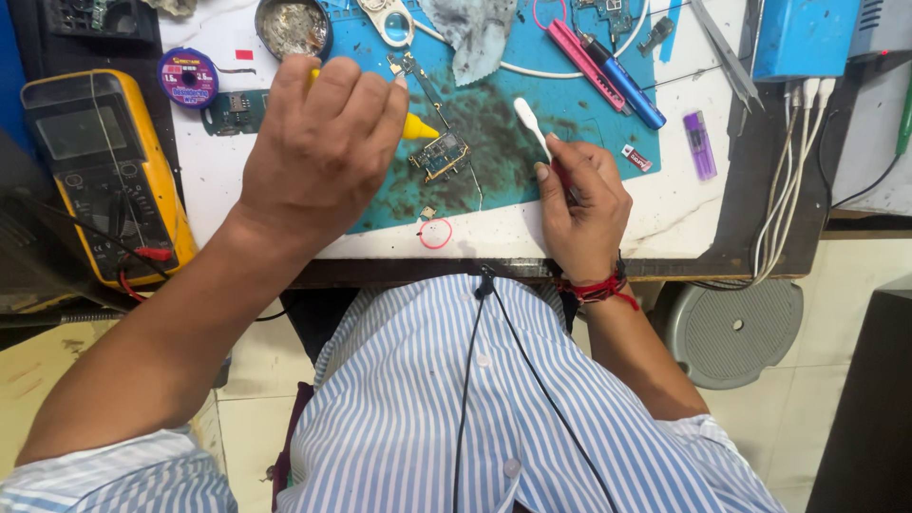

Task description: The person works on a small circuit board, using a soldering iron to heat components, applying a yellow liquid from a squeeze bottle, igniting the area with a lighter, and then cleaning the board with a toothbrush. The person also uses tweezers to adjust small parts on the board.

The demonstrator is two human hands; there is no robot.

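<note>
My left hand (318, 142) is closed around a yellow squeeze bottle (416, 127), whose pointed nozzle aims at a small circuit board (442, 154) lying on the stained blue work mat (503, 142). To the right of the board, my right hand (581, 204) grips a white toothbrush (530, 122) by its handle, the brush head raised just beside the board. A red thread band sits on my right wrist.
A yellow multimeter (104, 166) lies at the left with red leads. A solder spool (187, 77), round tin (293, 27), second board (235, 111), pink and blue pens (608, 68), tweezers (727, 52), purple lighter (700, 144) and white cables (779, 199) surround the mat.
</note>
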